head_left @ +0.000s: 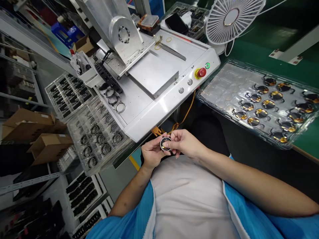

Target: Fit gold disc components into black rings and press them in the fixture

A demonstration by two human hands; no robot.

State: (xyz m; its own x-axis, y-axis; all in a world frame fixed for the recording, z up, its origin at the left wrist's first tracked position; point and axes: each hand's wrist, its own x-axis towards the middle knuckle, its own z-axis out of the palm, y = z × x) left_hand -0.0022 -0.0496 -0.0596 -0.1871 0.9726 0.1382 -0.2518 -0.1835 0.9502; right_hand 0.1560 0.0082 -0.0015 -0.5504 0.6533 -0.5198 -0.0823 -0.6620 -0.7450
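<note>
Just in front of my body, my left hand grips a small round part with a silver metal rim and a dark face by its edge. From the other side, my right hand is closed on it too, with the thumb lying across its face. A little gold colour shows beside that thumb. The undersides of the part and most fingertips are hidden. Beyond my hands is the front edge of a white machine, where several loose metal rings lie at its left side.
At right lies a clear tray of round black-and-gold parts with strips. Another clear tray at left holds metal rings. The machine carries a red stop button, tweezers and a metal fixture. A white fan stands behind.
</note>
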